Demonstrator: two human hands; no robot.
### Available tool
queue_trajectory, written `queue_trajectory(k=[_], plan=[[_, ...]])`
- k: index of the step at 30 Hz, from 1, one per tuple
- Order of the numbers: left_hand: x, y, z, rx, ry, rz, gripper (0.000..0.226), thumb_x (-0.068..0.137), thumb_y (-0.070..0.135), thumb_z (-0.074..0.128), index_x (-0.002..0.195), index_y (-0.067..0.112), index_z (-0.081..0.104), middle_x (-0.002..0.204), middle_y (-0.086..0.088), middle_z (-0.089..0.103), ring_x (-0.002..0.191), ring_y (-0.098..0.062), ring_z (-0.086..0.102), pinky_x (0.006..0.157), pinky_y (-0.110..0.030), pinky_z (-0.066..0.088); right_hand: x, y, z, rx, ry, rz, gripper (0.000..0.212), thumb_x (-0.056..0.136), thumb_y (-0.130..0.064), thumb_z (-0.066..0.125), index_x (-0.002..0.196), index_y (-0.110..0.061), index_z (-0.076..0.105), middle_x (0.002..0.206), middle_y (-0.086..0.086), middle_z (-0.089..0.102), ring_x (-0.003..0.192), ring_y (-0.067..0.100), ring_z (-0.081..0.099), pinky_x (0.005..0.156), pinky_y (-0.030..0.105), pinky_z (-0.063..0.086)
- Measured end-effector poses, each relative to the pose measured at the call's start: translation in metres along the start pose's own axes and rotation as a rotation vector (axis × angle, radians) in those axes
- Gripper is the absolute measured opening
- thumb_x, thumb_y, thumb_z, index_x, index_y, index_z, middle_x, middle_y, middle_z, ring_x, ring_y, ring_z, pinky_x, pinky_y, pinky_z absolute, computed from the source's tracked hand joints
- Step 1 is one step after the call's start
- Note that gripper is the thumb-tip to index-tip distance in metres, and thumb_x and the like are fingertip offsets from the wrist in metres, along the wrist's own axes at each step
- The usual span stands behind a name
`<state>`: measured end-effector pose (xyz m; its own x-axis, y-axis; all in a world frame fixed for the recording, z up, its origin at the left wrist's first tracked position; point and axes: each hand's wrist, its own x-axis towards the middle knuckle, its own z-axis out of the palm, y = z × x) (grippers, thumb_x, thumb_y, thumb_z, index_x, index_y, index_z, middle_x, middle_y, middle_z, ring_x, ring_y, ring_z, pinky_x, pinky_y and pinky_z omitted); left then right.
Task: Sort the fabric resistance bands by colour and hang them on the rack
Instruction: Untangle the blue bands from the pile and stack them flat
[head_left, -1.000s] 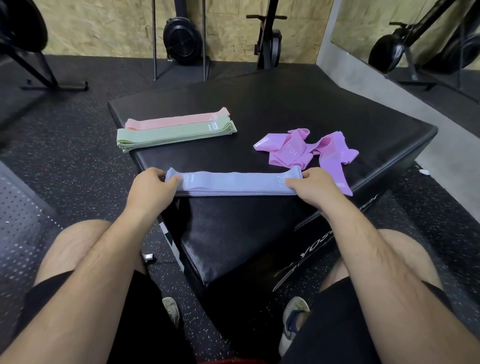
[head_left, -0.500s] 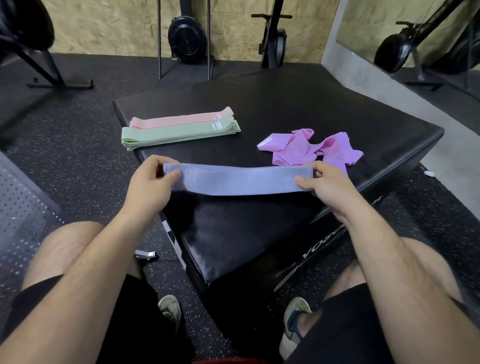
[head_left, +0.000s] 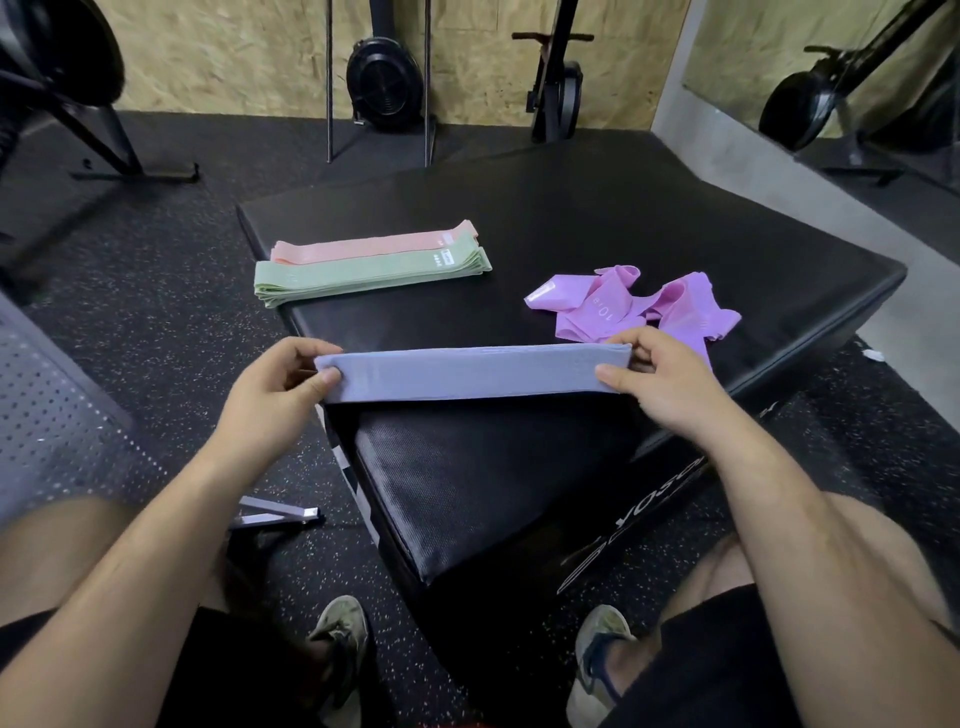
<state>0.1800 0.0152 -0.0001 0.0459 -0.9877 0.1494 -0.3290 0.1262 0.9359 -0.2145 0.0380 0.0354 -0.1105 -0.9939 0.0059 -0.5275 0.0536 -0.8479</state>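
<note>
I hold the blue-grey bands stretched flat between both hands, lifted just above the black padded box. My left hand pinches their left end, thumb on top. My right hand pinches the right end. A flat stack of green bands lies at the box's far left, with pink bands right behind it. A crumpled heap of purple bands lies on the box just beyond my right hand. No rack shows clearly.
The box stands on speckled rubber floor, its near corner between my knees. A small metal piece lies on the floor by my left knee. Gym machines stand along the wooden back wall. A perforated grey panel is at left.
The blue-grey bands lay on the box a second ago; both hands have lifted them off the surface and turned them flat toward me, still gripping each end.
</note>
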Motion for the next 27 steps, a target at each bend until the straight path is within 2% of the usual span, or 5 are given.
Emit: queue_trajectory(k=[9,12,18,24,27], plan=[[0.047,0.005,-0.037,-0.321,0.278,-0.200,0.010,0.093,0.010,0.067,0.096,0.019,0.067,0.101,-0.011,0.069,0.077,-0.021,0.065,0.058,-0.030,0.056,0.072,-0.058,0.071,0.250,0.066,-0.003,0.031,0.092,-0.013,0.069,0.117,-0.018,0.051,0.102,-0.001,0.068,0.090,0.014,0.067,0.070,0.029,0.059],[0.070,-0.001,-0.036,-0.344,0.327,-0.238,0.009,0.093,0.008,0.068,0.094,0.016,0.063,0.101,-0.012,0.067,0.072,-0.016,0.063,0.048,-0.023,0.052,0.102,-0.067,0.089,0.247,0.087,0.025,0.036,0.089,-0.018,0.068,0.118,-0.022,0.047,0.104,0.002,0.069,0.086,0.016,0.066,0.081,0.040,0.059],[0.100,-0.022,-0.029,-0.261,0.415,-0.256,0.013,0.089,0.015,0.070,0.101,0.015,0.064,0.107,-0.010,0.071,0.075,-0.014,0.065,0.052,-0.022,0.051,0.138,-0.055,0.113,0.119,0.099,0.032,0.033,0.088,-0.027,0.066,0.114,-0.029,0.046,0.103,0.001,0.068,0.091,0.023,0.071,0.082,0.041,0.058],[0.113,-0.026,-0.012,-0.179,0.420,-0.288,0.020,0.088,0.021,0.069,0.108,0.017,0.066,0.105,-0.005,0.074,0.082,-0.016,0.069,0.071,-0.031,0.057,0.154,-0.037,0.118,0.036,0.192,-0.014,0.029,0.091,-0.025,0.063,0.113,-0.026,0.045,0.101,-0.003,0.065,0.081,0.012,0.064,0.063,0.027,0.045],[0.110,-0.027,-0.006,-0.054,0.459,-0.267,0.020,0.090,0.028,0.069,0.110,0.023,0.066,0.104,0.006,0.072,0.090,-0.013,0.067,0.078,-0.031,0.054,0.156,-0.030,0.121,-0.001,0.212,-0.057,0.030,0.094,-0.024,0.062,0.119,-0.025,0.045,0.107,-0.003,0.062,0.091,0.015,0.064,0.068,0.027,0.046]])
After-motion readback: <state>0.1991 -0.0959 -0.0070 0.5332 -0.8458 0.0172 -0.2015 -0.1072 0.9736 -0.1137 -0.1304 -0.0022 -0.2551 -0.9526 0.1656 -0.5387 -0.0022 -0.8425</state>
